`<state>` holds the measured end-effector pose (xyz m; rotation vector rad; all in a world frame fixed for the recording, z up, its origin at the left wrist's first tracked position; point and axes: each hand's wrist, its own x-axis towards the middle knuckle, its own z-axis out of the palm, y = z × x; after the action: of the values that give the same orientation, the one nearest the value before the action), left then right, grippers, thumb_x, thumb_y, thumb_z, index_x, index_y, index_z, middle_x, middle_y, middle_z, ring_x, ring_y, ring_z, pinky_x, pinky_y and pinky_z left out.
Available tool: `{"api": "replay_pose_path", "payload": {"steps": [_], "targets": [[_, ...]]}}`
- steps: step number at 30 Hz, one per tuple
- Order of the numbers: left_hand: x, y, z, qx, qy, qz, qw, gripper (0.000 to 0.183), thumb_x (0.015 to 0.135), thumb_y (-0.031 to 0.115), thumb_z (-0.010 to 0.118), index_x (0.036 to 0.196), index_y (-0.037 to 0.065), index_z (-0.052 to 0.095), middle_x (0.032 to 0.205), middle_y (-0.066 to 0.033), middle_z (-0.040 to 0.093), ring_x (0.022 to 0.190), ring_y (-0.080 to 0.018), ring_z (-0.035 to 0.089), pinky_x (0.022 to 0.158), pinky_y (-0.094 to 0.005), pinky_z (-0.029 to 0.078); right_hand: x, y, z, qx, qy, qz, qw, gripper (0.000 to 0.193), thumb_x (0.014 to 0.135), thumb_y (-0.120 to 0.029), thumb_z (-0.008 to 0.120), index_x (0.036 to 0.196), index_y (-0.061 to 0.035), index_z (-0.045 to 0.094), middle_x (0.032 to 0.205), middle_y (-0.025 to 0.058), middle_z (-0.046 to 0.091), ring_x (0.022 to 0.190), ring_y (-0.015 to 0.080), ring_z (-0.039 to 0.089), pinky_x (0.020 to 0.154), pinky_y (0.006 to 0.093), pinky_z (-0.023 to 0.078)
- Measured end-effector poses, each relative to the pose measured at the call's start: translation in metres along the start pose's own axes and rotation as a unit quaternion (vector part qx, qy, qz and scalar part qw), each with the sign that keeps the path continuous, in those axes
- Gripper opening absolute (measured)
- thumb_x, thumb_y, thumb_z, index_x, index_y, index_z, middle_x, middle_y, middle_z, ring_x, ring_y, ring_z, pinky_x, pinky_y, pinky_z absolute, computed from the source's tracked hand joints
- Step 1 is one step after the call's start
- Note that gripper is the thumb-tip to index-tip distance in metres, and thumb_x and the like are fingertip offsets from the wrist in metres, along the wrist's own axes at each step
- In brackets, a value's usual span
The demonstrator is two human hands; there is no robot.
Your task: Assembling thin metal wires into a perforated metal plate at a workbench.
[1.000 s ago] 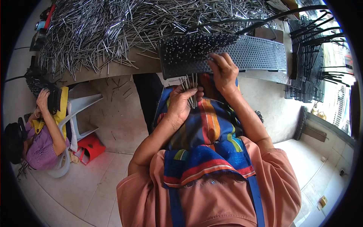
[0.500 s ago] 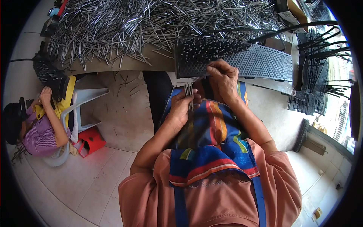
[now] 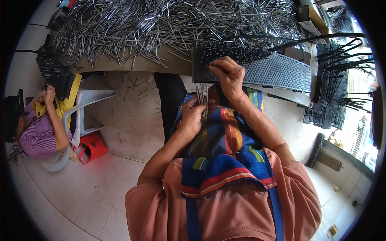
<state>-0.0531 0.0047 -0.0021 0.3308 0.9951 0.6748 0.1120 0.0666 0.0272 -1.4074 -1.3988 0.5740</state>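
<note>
My left hand is closed around a small bundle of thin grey metal rods, held upright above my lap. Just beyond it, my right hand is pinched over the near left part of a perforated metal rack. Whatever lies between those fingertips is too small to make out. Many dark rod ends stand in the holes across the rack's left and far side, while its right part shows bare holes. A striped, multicoloured apron covers my lap.
A large heap of loose rods covers the table ahead. Dark wire racks stand at the right, below an open cardboard box. On the left a co-worker handles another dark rack. A red bag lies on the floor.
My right hand has moved left and slightly forward, over the rack's left end. My left hand still grips the rods in nearly the same place. The view has shifted slightly.
</note>
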Motion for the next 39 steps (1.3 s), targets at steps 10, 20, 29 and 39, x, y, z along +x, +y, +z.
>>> {"api": "replay_pose_path", "payload": {"steps": [10,20,29,39], "targets": [[0.007,0.002,0.001,-0.061,0.005,0.003,0.998,0.021,0.088,-0.006,0.058,0.107,0.0,0.065,0.096,-0.0139,0.071,0.084,-0.0232,0.071,0.077,-0.034,0.059,0.003,0.002,0.009,-0.126,-0.052,-0.06,0.989,0.015,0.075,-0.002,0.075,0.09,-0.0043,0.073,0.079,0.0092,0.064,0.064,0.0248,0.064,0.058,0.0317,0.05],[0.016,0.003,-0.004,-0.106,-0.017,-0.002,0.994,0.02,0.09,-0.004,0.057,0.109,-0.002,0.062,0.097,-0.0148,0.071,0.086,-0.0229,0.07,0.077,-0.0349,0.057,0.011,-0.005,0.017,-0.249,-0.074,-0.071,0.963,0.014,0.081,-0.015,0.072,0.095,-0.0113,0.074,0.075,0.0077,0.059,0.063,0.0297,0.063,0.055,0.0384,0.05],[0.015,0.004,-0.006,-0.165,-0.064,-0.002,0.984,0.02,0.09,-0.006,0.056,0.107,-0.001,0.064,0.098,-0.0143,0.07,0.089,-0.024,0.069,0.081,-0.0368,0.058,0.003,-0.01,0.005,-0.284,-0.045,-0.153,0.945,0.018,0.08,-0.018,0.073,0.096,-0.0101,0.073,0.08,0.0075,0.061,0.064,0.0284,0.064,0.057,0.0393,0.051],[0.016,0.0,0.003,-0.143,-0.08,-0.007,0.986,0.018,0.091,-0.002,0.058,0.107,-0.001,0.067,0.095,-0.0138,0.071,0.086,-0.0247,0.071,0.079,-0.0362,0.059,-0.021,-0.004,-0.021,0.198,-0.15,0.413,0.876,0.007,0.084,-0.007,0.07,0.084,0.0,0.069,0.071,-0.0014,0.062,0.062,0.0033,0.054,0.054,0.0217,0.043]]}}
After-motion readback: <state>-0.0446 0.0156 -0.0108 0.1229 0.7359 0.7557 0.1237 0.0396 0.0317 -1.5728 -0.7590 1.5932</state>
